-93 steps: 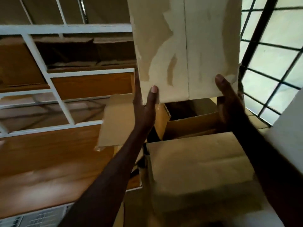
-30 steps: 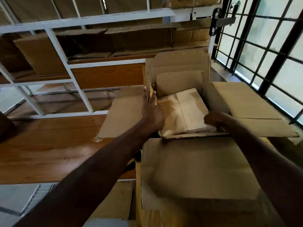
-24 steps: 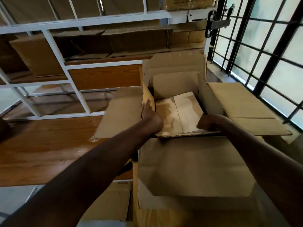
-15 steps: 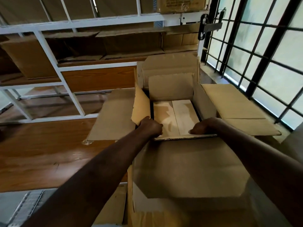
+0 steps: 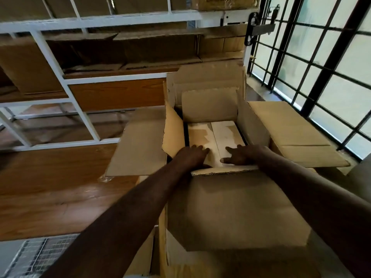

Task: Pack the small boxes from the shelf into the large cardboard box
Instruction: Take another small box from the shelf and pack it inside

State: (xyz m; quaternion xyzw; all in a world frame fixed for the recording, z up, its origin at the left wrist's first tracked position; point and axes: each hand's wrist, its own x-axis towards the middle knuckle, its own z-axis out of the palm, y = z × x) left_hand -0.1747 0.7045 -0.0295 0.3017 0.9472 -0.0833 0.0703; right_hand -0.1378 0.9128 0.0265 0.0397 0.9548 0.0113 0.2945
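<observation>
Large cardboard box: flaps open, surrounding both hands. Small box: lies flat inside, directly beneath the palms. Left hand and right hand: fingers extended, pressing its top face, gripping nothing.

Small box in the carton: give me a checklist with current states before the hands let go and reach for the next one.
1. Small box lies flat inside the carton: ok.
2. Left hand rests flat on it: ok.
3. Right hand rests flat on it: ok.
4. Side flaps folded outward, opening unobstructed: ok.
5. Box seated fully on the carton's bottom: cannot tell.
6. More boxes on the shelf: ok.
</observation>
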